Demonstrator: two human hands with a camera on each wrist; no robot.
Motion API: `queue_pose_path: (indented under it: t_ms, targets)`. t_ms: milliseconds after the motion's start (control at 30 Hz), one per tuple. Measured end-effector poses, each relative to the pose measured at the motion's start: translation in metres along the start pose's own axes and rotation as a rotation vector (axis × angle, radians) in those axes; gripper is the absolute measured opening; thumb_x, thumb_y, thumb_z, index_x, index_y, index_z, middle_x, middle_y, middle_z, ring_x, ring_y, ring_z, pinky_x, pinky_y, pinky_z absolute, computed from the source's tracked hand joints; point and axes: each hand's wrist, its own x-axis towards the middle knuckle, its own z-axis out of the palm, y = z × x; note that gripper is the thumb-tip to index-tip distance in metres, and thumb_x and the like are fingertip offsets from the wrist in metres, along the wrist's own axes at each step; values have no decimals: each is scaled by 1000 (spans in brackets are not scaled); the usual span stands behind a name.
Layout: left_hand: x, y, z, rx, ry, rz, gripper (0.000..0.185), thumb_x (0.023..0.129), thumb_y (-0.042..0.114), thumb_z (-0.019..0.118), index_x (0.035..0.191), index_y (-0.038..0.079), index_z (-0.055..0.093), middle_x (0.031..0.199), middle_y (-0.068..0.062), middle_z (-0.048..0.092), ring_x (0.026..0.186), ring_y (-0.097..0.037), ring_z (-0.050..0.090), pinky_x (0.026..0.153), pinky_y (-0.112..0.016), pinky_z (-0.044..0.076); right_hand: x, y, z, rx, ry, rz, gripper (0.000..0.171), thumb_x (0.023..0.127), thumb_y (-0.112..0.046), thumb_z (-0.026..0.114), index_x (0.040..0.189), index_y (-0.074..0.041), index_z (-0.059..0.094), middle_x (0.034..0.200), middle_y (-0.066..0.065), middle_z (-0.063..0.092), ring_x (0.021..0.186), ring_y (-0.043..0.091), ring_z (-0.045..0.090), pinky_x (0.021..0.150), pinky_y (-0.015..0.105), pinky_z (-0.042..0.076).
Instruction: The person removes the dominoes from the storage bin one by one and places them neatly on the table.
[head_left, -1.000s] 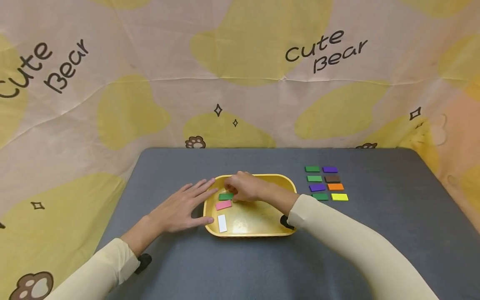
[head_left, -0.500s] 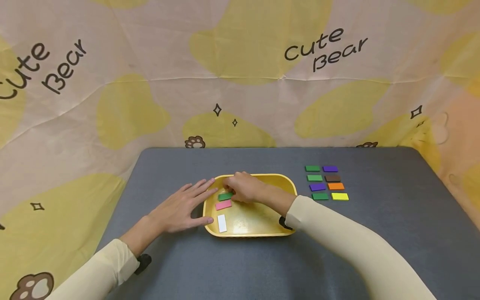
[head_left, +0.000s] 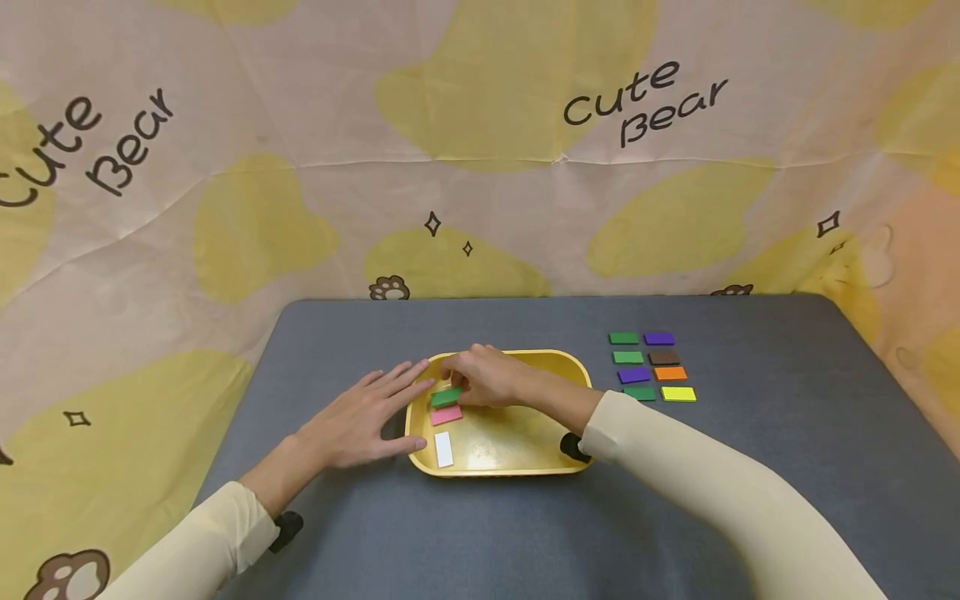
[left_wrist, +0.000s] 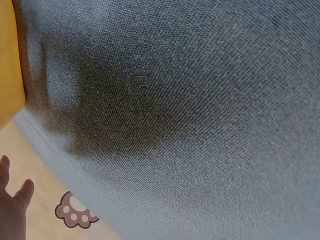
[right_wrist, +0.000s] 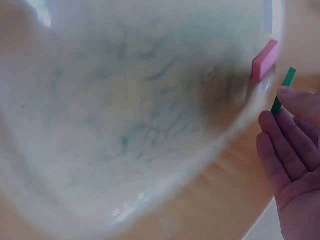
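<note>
Inside the yellow tray (head_left: pixel 517 442), my right hand (head_left: pixel 487 375) pinches a green domino (head_left: pixel 446 397) between thumb and fingers. The right wrist view shows the green domino (right_wrist: pixel 284 90) tilted, held at the fingertips. Just nearer to me lies a pink domino (head_left: pixel 447 415), partly overlapped by the green one in the head view. A white domino (head_left: pixel 444 450) lies lengthwise toward the tray's front left. My left hand (head_left: pixel 363 421) rests at the tray's left rim with its fingers spread and straight, holding nothing.
Right of the tray, several dominoes lie in two columns on the grey table (head_left: pixel 480 542), among them a brown one (head_left: pixel 664 357), an orange one (head_left: pixel 671 373) and a yellow one (head_left: pixel 678 394). A printed cloth (head_left: pixel 480 200) hangs behind the table.
My right hand has tilted the green domino and drawn it slightly toward me, closer to the pink one. The left hand has stayed at the rim.
</note>
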Motion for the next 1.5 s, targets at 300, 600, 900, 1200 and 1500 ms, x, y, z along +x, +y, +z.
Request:
queue_pose_path:
  t_ms: [300,600,900,1200,1500]
  targets:
    - [-1,-1,2,8,-7,-6,84,91,72,48,158,23,32,166,5,15,150,-27,22,114,-60,26,-11,-6,-7,83,33,-47,29,85,-2,73,113,1,68,98,6,74,91,16,70,82,28,56]
    - [-1,1,1,6,-10,-17,84,90,70,51,157,21,33,166,3,17,150,-27,23,114,-60,26,-33,-3,-20,120,112,-97,32,84,-2,76,114,4,67,100,10,73,91,20,71,83,36,57]
    - [-1,1,2,8,-9,-14,85,90,70,51,157,21,33,166,4,16,150,-26,23,114,-60,26,-62,-4,-37,176,159,-76,31,84,-1,78,113,-1,67,99,6,74,92,16,71,85,27,56]
    - [0,1,2,10,-4,-12,86,91,70,50,158,20,32,166,2,16,150,-27,22,114,-60,26,-97,5,-46,186,247,-55,30,84,-5,80,111,-5,67,99,1,75,95,13,71,87,35,56]
    - [0,1,2,13,5,1,86,91,69,51,157,19,32,166,2,17,150,-28,24,114,-59,27,-140,21,-56,149,349,-14,32,80,-4,83,108,-6,68,98,-1,75,93,16,72,83,41,57]
